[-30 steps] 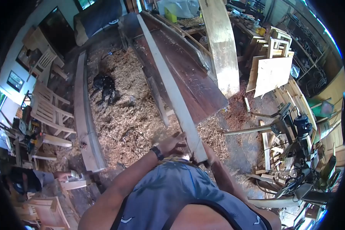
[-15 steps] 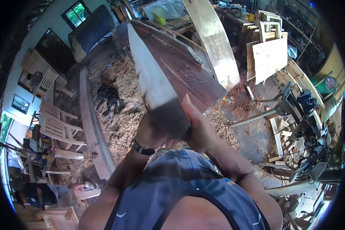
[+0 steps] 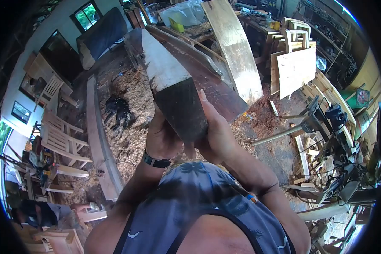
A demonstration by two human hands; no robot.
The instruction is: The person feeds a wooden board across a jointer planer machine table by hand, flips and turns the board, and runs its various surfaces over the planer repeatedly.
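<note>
A long wooden plank (image 3: 165,63) stretches away from my body, its far part brightly lit and its near part dark. My left hand (image 3: 163,137) is closed around the left side of the near end, with a watch on that wrist. My right hand (image 3: 219,133) grips the opposite side, its thumb lying along the edge. Some fingers of both hands are hidden beneath the wood. Beyond and below the plank lies a wide reddish-brown board (image 3: 218,95).
Wood shavings (image 3: 135,139) cover the floor, where a black dog (image 3: 117,111) lies. A long board (image 3: 98,139) runs along the left, near slatted chair parts (image 3: 61,135). Another person (image 3: 42,211) is at lower left. To the right stand a metal stand (image 3: 307,122) and offcuts (image 3: 311,148).
The dark area now covers more of the plank's near part, and its visible face looks tilted differently. Both hands have shifted slightly upward in view, still holding the near end.
</note>
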